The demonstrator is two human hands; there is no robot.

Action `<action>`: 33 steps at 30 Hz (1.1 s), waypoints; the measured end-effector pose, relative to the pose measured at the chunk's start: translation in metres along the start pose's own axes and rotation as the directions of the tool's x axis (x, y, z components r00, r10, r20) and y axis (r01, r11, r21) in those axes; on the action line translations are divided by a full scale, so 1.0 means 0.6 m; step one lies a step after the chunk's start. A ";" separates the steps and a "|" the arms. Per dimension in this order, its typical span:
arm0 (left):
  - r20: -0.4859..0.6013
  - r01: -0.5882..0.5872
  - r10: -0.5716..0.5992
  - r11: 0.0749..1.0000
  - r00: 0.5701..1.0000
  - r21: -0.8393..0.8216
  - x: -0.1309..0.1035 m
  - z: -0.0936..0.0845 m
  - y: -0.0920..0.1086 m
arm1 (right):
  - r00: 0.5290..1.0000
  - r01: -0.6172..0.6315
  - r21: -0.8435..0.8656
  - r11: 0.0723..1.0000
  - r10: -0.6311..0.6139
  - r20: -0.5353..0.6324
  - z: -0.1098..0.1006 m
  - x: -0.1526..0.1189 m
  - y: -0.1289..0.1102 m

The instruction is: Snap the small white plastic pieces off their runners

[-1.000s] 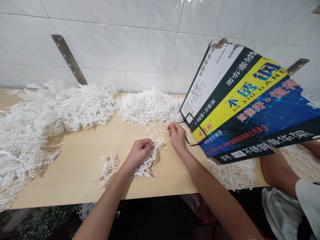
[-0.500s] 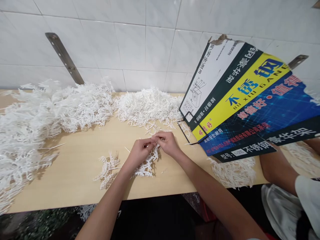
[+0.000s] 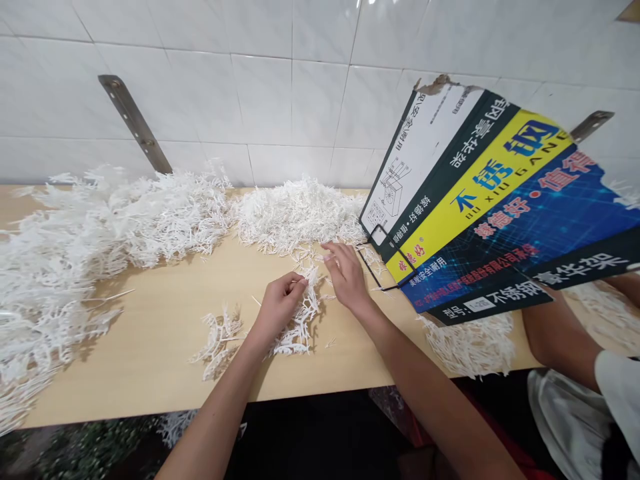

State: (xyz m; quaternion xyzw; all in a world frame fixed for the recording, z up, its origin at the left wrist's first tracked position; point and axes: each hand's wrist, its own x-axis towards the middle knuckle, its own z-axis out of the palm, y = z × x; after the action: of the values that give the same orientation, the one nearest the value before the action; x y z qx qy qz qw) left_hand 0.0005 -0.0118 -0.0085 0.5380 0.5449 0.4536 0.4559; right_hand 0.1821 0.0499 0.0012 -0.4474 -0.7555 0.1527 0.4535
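Sprig (image 3: 305, 312), white, hangs from left hand (image 3: 279, 300), its thumb and forefinger pinched on the top end; long axis slants toward the near table (image 3: 165, 340) edge. Right hand (image 3: 347, 277) just right, farther from sprig, fingers loosely parted, nothing visible in them. Loose pile (image 3: 305, 213) behind, cardboard (image 3: 480, 220) right; most room leftward.

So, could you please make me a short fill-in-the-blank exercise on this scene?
The left hand pinches a branching piece coloured ____.
The wearer's hand nearer the printed cardboard is the ____.
Its band with large blue characters is ____.
The wall behind is covered in pale ____.
Missing words: white; right hand; yellow; tiles.
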 end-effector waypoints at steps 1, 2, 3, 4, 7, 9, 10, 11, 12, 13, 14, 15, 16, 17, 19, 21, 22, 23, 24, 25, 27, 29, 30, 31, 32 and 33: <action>-0.006 -0.007 0.006 1.000 1.000 -0.005 0.000 0.000 0.000 | 0.998 0.004 0.005 1.000 -0.005 0.057 0.003 -0.003 -0.009; -0.010 -0.015 0.015 1.000 1.000 -0.007 -0.001 0.000 -0.001 | 0.994 -0.007 0.005 1.000 0.006 0.114 0.006 -0.005 -0.015; -0.011 -0.022 0.022 1.000 1.000 -0.008 -0.002 -0.001 -0.001 | 0.986 -0.030 0.000 1.000 0.030 0.166 0.010 -0.007 -0.019; -0.005 -0.024 0.024 1.000 1.000 -0.009 -0.003 -0.001 -0.001 | 0.975 -0.064 -0.002 0.998 0.063 0.213 0.012 -0.008 -0.020; 0.047 0.014 -0.013 1.000 0.999 -0.015 -0.001 0.000 0.000 | 0.929 -0.207 0.085 0.975 0.168 0.329 0.017 -0.007 -0.014; 0.081 0.049 -0.047 0.999 0.996 -0.018 0.002 0.001 0.001 | 0.904 -0.271 0.173 0.947 0.188 0.385 0.016 -0.003 -0.004; 0.092 0.059 -0.058 0.998 0.994 -0.014 0.004 0.001 0.001 | 0.896 -0.281 0.203 0.938 0.180 0.406 0.015 0.000 0.003; 0.095 0.064 -0.063 0.998 0.994 -0.009 0.005 0.001 0.001 | 0.892 -0.283 0.227 0.932 0.169 0.419 0.014 0.003 0.011; 0.094 0.066 -0.065 0.998 0.993 -0.007 0.005 0.000 0.000 | 0.898 -0.287 0.254 0.924 0.167 0.407 0.012 0.008 0.022; 0.087 0.069 -0.067 0.998 0.994 -0.012 0.004 -0.002 -0.001 | 0.913 -0.302 0.294 0.907 0.186 0.364 0.010 0.014 0.034; 0.075 0.073 -0.070 0.997 0.995 -0.029 0.001 -0.006 -0.002 | 0.929 -0.327 0.349 0.879 0.230 0.290 0.006 0.021 0.048; 0.059 0.078 -0.075 0.995 0.995 -0.058 -0.002 -0.009 -0.004 | 0.937 -0.348 0.413 0.842 0.295 0.187 0.001 0.028 0.062; 0.041 0.084 -0.080 0.992 0.996 -0.093 -0.006 -0.014 -0.006 | 0.923 -0.367 0.480 0.797 0.374 0.084 -0.004 0.034 0.076; 0.023 0.088 -0.086 0.988 0.996 -0.128 -0.011 -0.017 -0.008 | 0.901 -0.373 0.521 0.768 0.433 0.007 -0.010 0.040 0.088; -0.008 0.092 -0.094 0.983 0.996 -0.158 -0.017 -0.021 -0.011 | 0.897 -0.365 0.469 0.804 0.439 -0.054 -0.018 0.045 0.101; -0.024 0.092 -0.096 0.989 0.995 -0.117 -0.017 -0.019 -0.012 | 0.954 -0.280 0.253 0.926 0.298 -0.039 -0.017 0.041 0.095; -0.032 0.090 -0.093 0.992 0.995 -0.087 -0.016 -0.017 -0.011 | 0.978 -0.206 0.121 0.971 0.209 -0.011 -0.014 0.036 0.085; -0.041 0.085 -0.088 0.994 0.995 -0.065 -0.014 -0.014 -0.009 | 0.992 -0.127 0.004 0.992 0.127 0.023 -0.009 0.030 0.073; -0.051 0.078 -0.081 0.996 0.995 -0.053 -0.011 -0.011 -0.008 | 0.996 -0.058 -0.084 0.995 0.063 0.056 -0.003 0.024 0.059; -0.062 0.071 -0.074 0.996 0.995 -0.052 -0.009 -0.008 -0.006 | 0.996 -0.008 -0.140 0.990 0.020 0.082 0.002 0.018 0.044; -0.079 0.058 -0.064 0.995 0.995 -0.075 -0.008 -0.006 -0.002 | 0.993 0.048 -0.164 0.985 -0.029 0.116 0.011 0.008 0.017; -0.085 0.044 -0.053 0.994 0.995 -0.099 -0.008 -0.006 0.001 | 0.987 0.074 -0.090 0.993 -0.060 0.152 0.016 0.002 -0.003; -0.084 0.035 -0.044 0.993 0.996 -0.109 -0.009 -0.006 0.002 | 0.981 0.072 -0.025 0.997 -0.066 0.180 0.018 0.001 -0.010; -0.083 0.023 -0.033 0.993 0.996 -0.118 -0.011 -0.007 0.003 | 0.974 0.050 0.052 0.997 -0.060 0.219 0.020 -0.001 -0.016; -0.080 0.009 -0.019 0.992 0.997 -0.124 -0.012 -0.008 0.005 | 0.962 0.005 0.134 0.991 -0.042 0.270 0.022 -0.002 -0.020; -0.076 -0.005 -0.005 0.992 0.997 -0.128 -0.013 -0.009 0.006 | 0.945 -0.058 0.216 0.975 -0.016 0.327 0.024 -0.003 -0.022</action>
State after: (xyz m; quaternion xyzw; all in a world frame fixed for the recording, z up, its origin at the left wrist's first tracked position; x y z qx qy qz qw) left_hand -0.0040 -0.0198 -0.0040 0.4900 0.5316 0.5078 0.4685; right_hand 0.1634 0.0438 0.0008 -0.3704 -0.7934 0.3131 0.3678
